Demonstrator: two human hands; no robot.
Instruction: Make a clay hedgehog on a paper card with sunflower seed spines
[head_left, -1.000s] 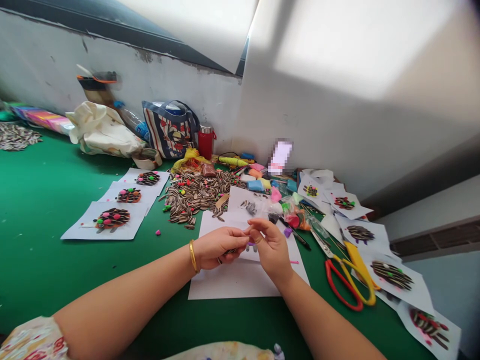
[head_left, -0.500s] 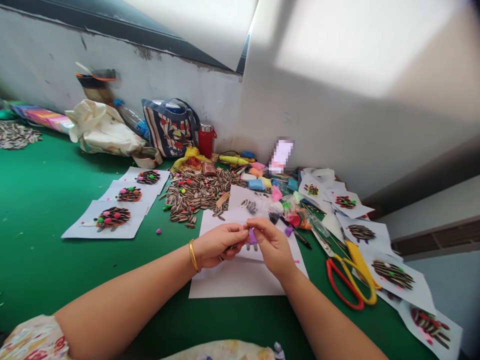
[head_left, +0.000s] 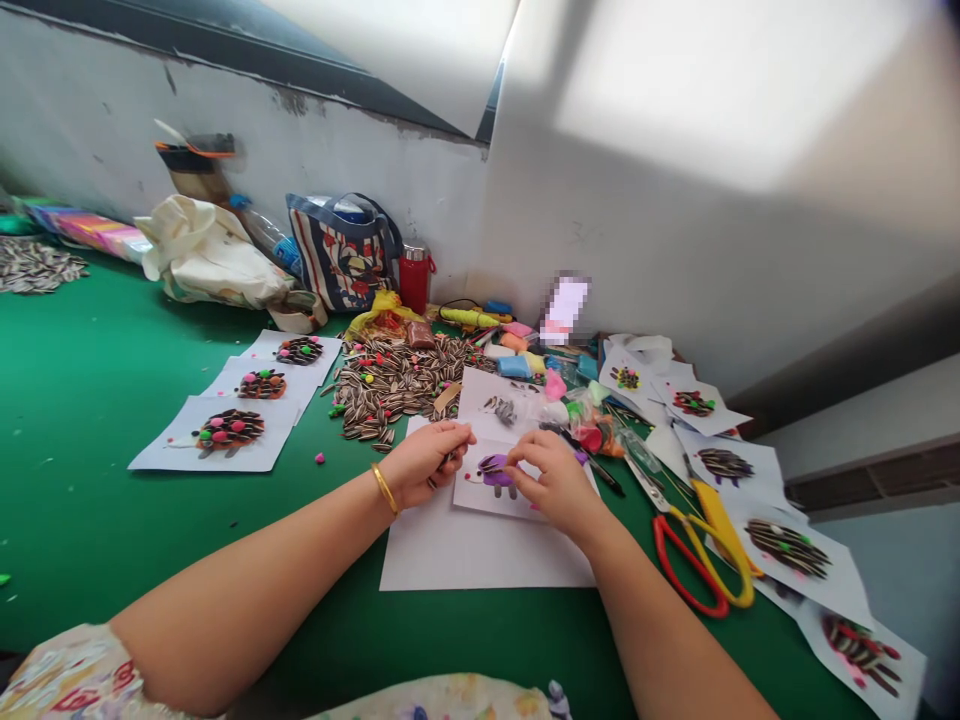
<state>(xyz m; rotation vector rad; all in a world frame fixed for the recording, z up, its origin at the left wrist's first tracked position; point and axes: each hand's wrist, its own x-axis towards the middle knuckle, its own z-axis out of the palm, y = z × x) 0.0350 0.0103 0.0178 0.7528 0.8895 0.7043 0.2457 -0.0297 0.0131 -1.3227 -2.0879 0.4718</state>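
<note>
My left hand (head_left: 433, 464) is closed, with dark striped sunflower seeds partly showing between its curled fingers. Just to the right, my right hand (head_left: 556, 482) reaches over a small white card and pinches at a purple clay hedgehog body (head_left: 496, 474). Whatever is between its fingertips is too small to make out. A few dark seeds sit on the clay's upper left, and grey feet show below it. The card (head_left: 480, 502) lies on a larger white sheet (head_left: 465, 560). Behind my hands spreads a heap of sunflower seeds (head_left: 401, 385) mixed with small coloured balls.
Red-and-yellow scissors (head_left: 701, 560) lie right of the sheet. Hedgehog cards line the right edge, with further cards (head_left: 202, 450) at left. Clay packets (head_left: 514, 366), a red flask (head_left: 414, 278), a striped bag (head_left: 341, 255) and a blurred phone (head_left: 566, 308) stand along the wall.
My hands have moved apart. The left has drawn back slightly left, and the right has shifted right, uncovering the purple clay on the card.
</note>
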